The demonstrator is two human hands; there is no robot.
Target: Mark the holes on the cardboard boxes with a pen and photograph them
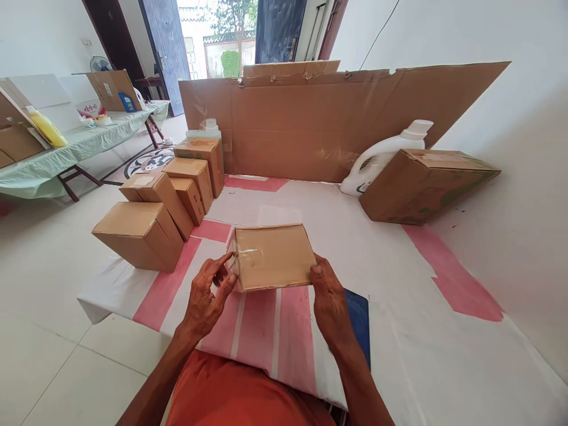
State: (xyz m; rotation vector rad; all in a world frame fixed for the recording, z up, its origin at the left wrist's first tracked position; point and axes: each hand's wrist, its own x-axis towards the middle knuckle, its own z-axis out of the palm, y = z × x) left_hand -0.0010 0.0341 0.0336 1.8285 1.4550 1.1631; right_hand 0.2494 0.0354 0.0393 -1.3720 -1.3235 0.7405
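Note:
A small brown cardboard box (275, 257) is held up over the table, with a shiny strip of clear tape (251, 252) at its left end. My right hand (328, 290) grips its right edge, thumb on the near face and fingers hidden behind. At the left end, my left hand (210, 290) has its bent index finger and thumb against the box beside the tape. Under my right forearm lies a dark blue flat object (358, 322), partly covered.
Several closed cardboard boxes (137, 234) stand in a row on the table's left side. A large cardboard panel (288, 127) rises at the back. A white jug (381, 151) and a tilted big box (426, 186) sit at right, near the wall. Another table (89, 148) stands far left.

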